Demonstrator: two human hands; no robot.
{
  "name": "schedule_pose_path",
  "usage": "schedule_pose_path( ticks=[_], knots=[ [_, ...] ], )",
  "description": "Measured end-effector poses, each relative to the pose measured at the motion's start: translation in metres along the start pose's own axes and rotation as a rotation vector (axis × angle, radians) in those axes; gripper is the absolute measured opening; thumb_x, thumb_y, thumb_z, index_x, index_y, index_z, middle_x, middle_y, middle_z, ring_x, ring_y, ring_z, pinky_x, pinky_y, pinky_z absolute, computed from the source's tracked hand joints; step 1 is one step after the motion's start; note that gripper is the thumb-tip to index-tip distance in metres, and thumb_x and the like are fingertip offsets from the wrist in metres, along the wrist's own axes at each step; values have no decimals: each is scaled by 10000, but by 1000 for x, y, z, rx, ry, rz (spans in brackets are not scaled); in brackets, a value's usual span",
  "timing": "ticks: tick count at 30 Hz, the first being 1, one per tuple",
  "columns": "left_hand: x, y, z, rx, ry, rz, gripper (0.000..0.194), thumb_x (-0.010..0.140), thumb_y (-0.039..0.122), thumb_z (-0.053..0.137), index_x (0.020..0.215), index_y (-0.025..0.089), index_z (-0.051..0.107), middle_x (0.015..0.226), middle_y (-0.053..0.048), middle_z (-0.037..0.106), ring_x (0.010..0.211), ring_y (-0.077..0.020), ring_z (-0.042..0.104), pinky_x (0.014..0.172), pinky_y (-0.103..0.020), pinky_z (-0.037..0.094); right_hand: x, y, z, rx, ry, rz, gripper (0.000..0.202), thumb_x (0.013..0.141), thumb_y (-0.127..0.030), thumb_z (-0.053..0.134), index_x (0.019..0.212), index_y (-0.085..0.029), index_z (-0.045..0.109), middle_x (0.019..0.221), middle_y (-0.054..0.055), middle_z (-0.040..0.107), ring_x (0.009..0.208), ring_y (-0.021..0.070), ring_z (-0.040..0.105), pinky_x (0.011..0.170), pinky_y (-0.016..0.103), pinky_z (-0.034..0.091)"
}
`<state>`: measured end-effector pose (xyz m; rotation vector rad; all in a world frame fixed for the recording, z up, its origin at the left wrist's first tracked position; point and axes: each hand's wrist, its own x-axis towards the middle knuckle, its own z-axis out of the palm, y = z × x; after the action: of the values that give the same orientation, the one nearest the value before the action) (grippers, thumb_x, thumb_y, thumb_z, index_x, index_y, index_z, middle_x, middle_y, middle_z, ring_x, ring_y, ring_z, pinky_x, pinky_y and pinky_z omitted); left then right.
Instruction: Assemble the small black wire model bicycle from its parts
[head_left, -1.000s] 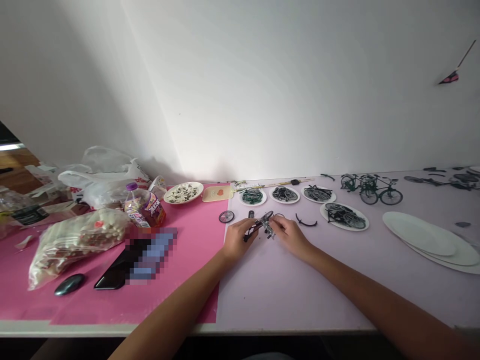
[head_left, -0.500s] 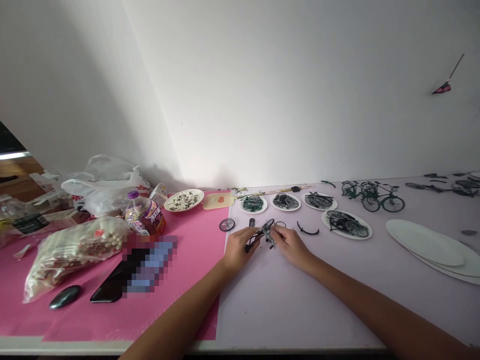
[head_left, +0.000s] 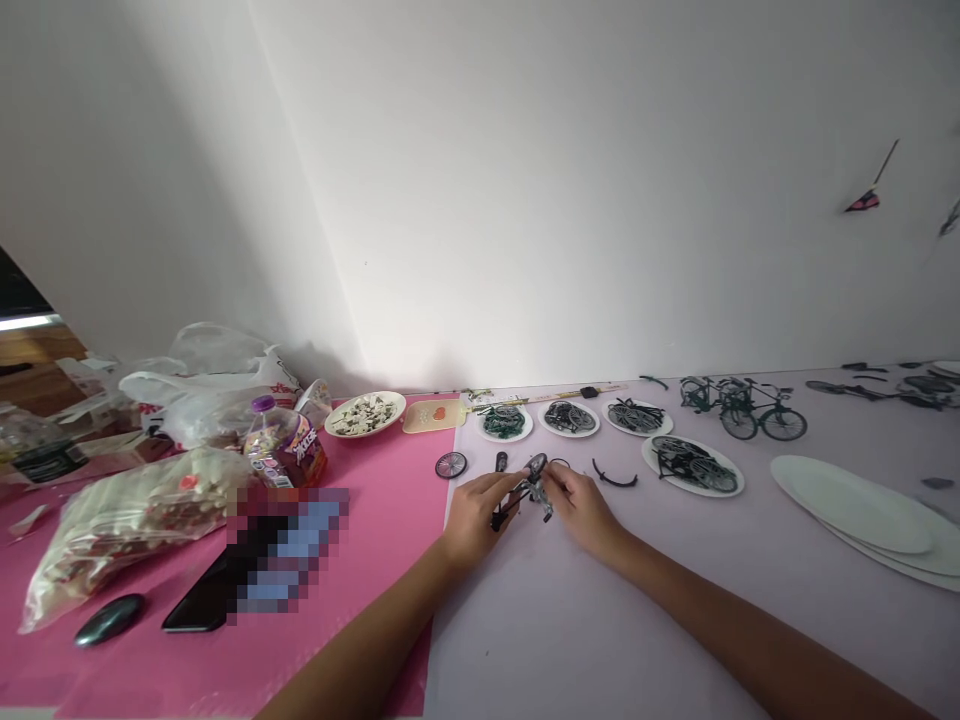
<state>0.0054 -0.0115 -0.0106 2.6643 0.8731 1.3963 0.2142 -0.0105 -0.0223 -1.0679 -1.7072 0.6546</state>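
Between my hands is a partly assembled model bicycle [head_left: 534,488], with dark tubes, grey parts and a small wheel at its top. My left hand [head_left: 478,512] is closed round its left side. From the right, the fingers of my right hand [head_left: 579,507] pinch it near the wheel; the exact part under the fingertips is hidden. A loose spoked wheel [head_left: 451,465] lies left of my hands on the pink edge. Just beyond my left fingers is a small dark piece [head_left: 501,461]. A curved black strip [head_left: 615,474] rests to the right.
Plates of bicycle parts [head_left: 569,419] line the wall side. Finished model bicycles [head_left: 765,412] stand farther right, behind white oval plates [head_left: 847,503]. On the pink left side are a phone [head_left: 217,590], a mouse [head_left: 110,620], a bottle [head_left: 281,445] and a filled plastic bag [head_left: 135,520].
The view has shifted slightly, so the table things sit a little lower and to the left. Both hands keep hold of the model bicycle, with its wheel turned slightly.
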Motion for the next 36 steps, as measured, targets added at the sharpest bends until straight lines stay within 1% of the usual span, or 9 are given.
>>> schedule_pose_path(
  ticks=[4,8,12,16,21,23,27,31,36],
  knots=[
    [1,2,-2,-20,-2,1,366,952,171,600,1311,224,649,1053,-96,777,916,-202,749,797,-285,589,-1,2,1,4,-6,-6,398,990,-556,488,889,-205,646,659,10,583,573,169,508,540,274,406],
    [3,4,-4,-43,20,-7,360,961,177,597,1315,224,641,1075,-97,771,923,-199,744,800,-283,586,-2,2,1,4,-11,2,386,958,-548,545,986,-195,696,611,-16,506,538,162,459,512,270,364],
    [3,5,-3,-16,18,-4,350,964,186,592,1310,212,640,1009,-90,767,871,-195,732,762,-278,574,-2,1,0,-6,-21,19,378,974,-527,518,978,-200,708,611,-11,509,527,159,438,507,271,335],
    [2,4,-1,1,6,-8,342,965,191,583,1301,199,642,966,-89,755,850,-189,720,749,-275,566,-1,2,1,10,-48,26,404,992,-552,475,968,-199,670,643,-3,528,549,160,447,527,272,334],
    [2,3,-1,15,-3,-22,331,972,204,571,1294,193,645,951,-85,749,839,-185,712,736,-273,557,-2,0,2,48,-5,41,354,982,-562,514,937,-217,580,631,-37,465,553,151,432,528,256,322],
    [1,3,-1,10,-9,-31,327,975,208,569,1292,194,648,960,-87,751,847,-185,714,745,-275,558,-2,-1,2,38,-7,38,362,985,-565,508,902,-218,568,637,-29,485,568,155,447,540,258,333],
    [0,3,0,9,-27,-31,336,976,212,567,1303,198,641,989,-90,754,873,-191,718,765,-286,562,-1,0,2,34,-27,39,398,1000,-573,465,877,-213,584,668,-4,545,599,166,474,567,269,367],
    [-1,1,2,7,-35,-27,357,966,196,573,1317,203,630,1007,-88,754,885,-192,718,776,-290,565,-1,6,2,35,-29,58,427,1004,-577,449,850,-209,599,628,-16,496,585,161,447,550,263,357],
    [0,1,3,0,-9,-39,355,966,190,567,1314,209,633,959,-78,744,852,-186,710,753,-280,560,-1,9,3,44,-29,34,408,961,-570,539,971,-189,684,620,-25,468,570,154,432,533,256,351]
  ],
)
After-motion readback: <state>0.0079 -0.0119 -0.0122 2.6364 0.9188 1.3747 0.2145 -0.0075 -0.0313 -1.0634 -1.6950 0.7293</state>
